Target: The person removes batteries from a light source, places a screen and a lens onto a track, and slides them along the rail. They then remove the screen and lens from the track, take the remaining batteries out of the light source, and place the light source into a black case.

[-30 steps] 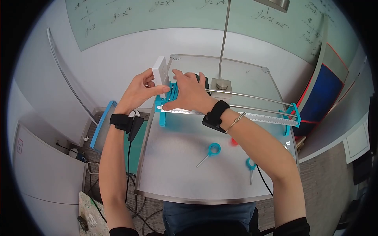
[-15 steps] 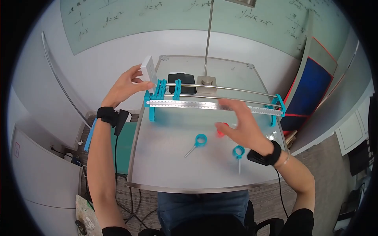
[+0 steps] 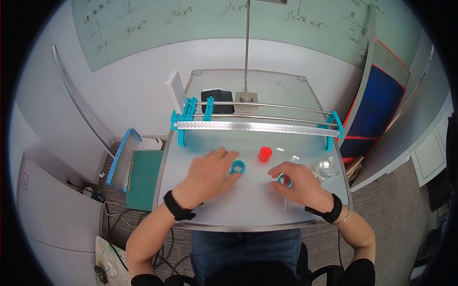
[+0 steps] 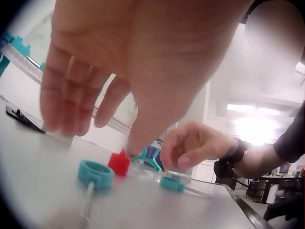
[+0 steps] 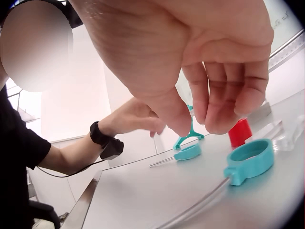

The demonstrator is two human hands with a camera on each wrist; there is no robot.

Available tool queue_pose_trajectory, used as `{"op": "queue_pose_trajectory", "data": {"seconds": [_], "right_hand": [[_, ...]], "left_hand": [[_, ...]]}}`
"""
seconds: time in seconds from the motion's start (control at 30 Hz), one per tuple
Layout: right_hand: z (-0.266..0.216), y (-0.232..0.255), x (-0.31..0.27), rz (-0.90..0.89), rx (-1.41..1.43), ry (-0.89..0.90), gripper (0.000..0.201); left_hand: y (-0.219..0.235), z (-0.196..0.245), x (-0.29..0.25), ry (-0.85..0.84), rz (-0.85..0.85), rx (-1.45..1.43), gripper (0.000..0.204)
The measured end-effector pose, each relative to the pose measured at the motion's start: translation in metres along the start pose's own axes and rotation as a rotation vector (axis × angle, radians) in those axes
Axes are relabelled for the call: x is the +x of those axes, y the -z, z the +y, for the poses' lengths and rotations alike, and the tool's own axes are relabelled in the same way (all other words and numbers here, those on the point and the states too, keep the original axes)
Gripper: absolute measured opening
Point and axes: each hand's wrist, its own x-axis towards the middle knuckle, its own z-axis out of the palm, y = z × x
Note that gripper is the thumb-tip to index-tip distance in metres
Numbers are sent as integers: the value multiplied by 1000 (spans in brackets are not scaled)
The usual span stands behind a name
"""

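My left hand [image 3: 207, 174] hovers over the table, fingers loosely extended and holding nothing, just left of a teal ring holder with a thin metal rod [image 4: 102, 182]. Over on the right, my right hand [image 3: 305, 187] is above a second teal ring holder [image 5: 253, 168], fingers slightly bent and apart from it. It partly covers that ring in the head view. Both ring holders lie flat on the table. Between and beyond the hands is a small red cylindrical piece [image 3: 265, 155].
Behind the hands stands a rail bench with two metal rods, a ruler [image 3: 257, 127] and teal sliders [image 3: 208, 109]. A white panel [image 3: 175, 91] stands upright at its left end. Clear round lens pieces [image 3: 325, 168] lie at right. A lamp base [image 3: 246, 98] and black object [image 3: 217, 101] sit behind.
My left hand has let go of the white panel, which stays upright, and come down over the table. My right hand has left the teal sliders and moved to the right ring holder.
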Motion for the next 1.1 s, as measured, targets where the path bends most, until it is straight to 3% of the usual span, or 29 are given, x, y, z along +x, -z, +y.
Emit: {"op": "queue_pose_trajectory", "data": {"seconds": [0.07,0.17,0.3,0.4,0.47,0.5,0.57,0.6,0.63,0.7,0.87,1.1], "right_hand": [[-4,-4,4,-14,3,10,25],[-7,-8,9,-21,72,62,24],[-13,-2,12,-104,206,-39,23],[-9,-2,17,-136,290,-83,24],[-9,-3,21,-142,318,-95,25],[-13,-2,25,-151,452,-158,27],[-22,1,34,-151,594,-224,30],[-26,3,39,-240,730,-259,33],[-29,3,42,-330,865,-292,35],[-32,1,45,-376,926,-260,35],[-33,-9,51,-397,941,-194,31],[-40,-16,48,-204,834,-159,26]], "left_hand": [[-12,8,-2,85,-194,104,42],[-32,1,-1,94,-274,128,39],[-32,-4,4,118,-325,124,37],[-25,-6,7,100,-288,81,37],[-13,-5,12,172,-102,-182,38],[-5,-2,15,173,-111,-185,38],[11,2,22,353,11,-653,41],[14,1,23,298,111,-736,43],[15,0,22,295,106,-734,43],[18,-4,21,328,144,-1002,47],[23,-10,14,336,119,-1111,49],[29,-15,7,335,54,-1098,49]]}}
